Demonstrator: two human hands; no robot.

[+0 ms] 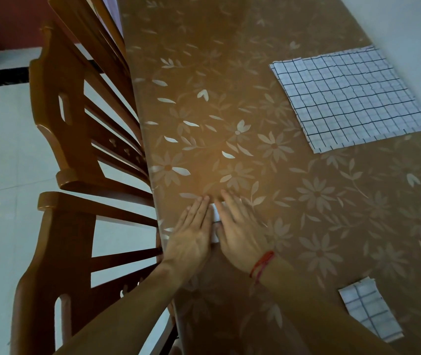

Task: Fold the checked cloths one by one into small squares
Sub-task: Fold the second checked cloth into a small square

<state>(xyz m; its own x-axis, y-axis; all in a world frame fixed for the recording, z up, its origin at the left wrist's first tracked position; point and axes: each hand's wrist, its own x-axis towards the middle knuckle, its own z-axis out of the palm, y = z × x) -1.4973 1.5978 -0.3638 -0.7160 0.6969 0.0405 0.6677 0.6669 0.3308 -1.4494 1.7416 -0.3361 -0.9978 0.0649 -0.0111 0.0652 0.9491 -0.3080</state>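
A person's left hand (191, 234) and right hand (240, 234) lie flat side by side with fingers straight, palms pressing a folded checked cloth (215, 222) onto the counter (229, 73) near its left edge. Neither grip is closed around anything. Only a narrow white strip of this cloth shows between the hands, so its long axis cannot be told. It looks thin, light and limp, likely to spring open unless creased, and best pinched at a corner or folded edge. A red thread bracelet (262, 263) circles the right wrist. Nearer the person, to the right, lies a small folded cloth (368, 311). Farther off is a flat stack of unfolded checked cloths (350, 98), roughly square and skewed to the counter's edge. Wooden chairs (71, 149) stand along the left.
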